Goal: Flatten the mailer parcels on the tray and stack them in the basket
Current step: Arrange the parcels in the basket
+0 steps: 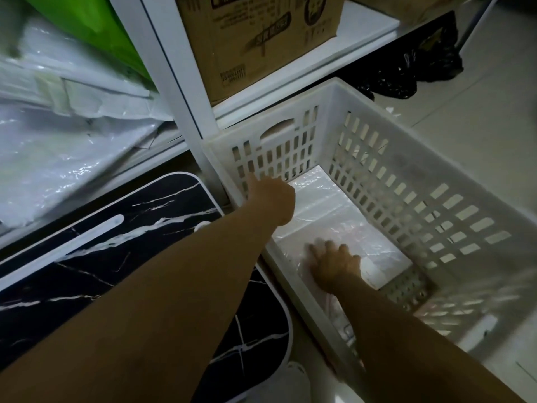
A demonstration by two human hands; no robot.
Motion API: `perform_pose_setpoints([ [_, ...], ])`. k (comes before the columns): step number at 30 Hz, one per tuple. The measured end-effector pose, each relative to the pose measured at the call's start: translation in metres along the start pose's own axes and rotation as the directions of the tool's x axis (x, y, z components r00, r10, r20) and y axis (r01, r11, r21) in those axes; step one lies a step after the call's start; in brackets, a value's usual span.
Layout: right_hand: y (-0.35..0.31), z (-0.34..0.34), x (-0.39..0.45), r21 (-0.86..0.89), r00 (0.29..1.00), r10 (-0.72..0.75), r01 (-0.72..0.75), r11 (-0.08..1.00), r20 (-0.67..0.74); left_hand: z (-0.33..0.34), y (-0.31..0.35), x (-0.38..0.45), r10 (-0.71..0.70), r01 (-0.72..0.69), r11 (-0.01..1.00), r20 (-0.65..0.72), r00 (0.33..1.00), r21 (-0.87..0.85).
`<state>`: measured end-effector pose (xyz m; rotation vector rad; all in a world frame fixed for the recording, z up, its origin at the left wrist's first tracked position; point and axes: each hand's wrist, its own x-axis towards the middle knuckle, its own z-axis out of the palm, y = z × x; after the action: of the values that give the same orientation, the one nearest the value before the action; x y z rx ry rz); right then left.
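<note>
A white slotted plastic basket stands on the floor at the right. White mailer parcels lie flat on its bottom. My right hand rests palm down on the parcels, fingers spread, inside the basket's near end. My left hand reaches over the basket's left wall with fingers curled; whether it grips a parcel edge is hidden. The black marble-patterned tray with a white rim lies to the left, under my left forearm, with no parcel visible on its exposed surface.
A white shelf frame stands behind the basket and holds a cardboard box. Loose white plastic mailers and a green bag pile up at the left. Black plastic bags lie under the shelf. Pale floor tiles are at the right.
</note>
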<state>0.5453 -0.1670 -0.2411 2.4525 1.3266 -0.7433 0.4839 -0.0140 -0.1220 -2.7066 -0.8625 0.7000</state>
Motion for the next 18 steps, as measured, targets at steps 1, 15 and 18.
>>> perform_pose_setpoints([
  [1, -0.001, 0.008, 0.005, 0.044, 0.997, -0.060, 0.058, 0.997, 0.047, 0.002, 0.001, 0.001, 0.007, -0.007, 1.000, -0.014, 1.000, -0.020],
  [15, 0.011, 0.051, 0.050, 0.123, 0.869, -0.143, 0.095, 0.988, 0.473, 0.009, 0.007, -0.005, 0.055, -0.063, 0.994, -0.088, 0.995, -0.089],
  [18, 0.005, 0.027, 0.047, 0.196, 0.921, -0.159, 0.092, 0.976, 0.355, 0.005, 0.007, -0.014, 0.058, -0.076, 0.990, -0.147, 0.987, -0.120],
])
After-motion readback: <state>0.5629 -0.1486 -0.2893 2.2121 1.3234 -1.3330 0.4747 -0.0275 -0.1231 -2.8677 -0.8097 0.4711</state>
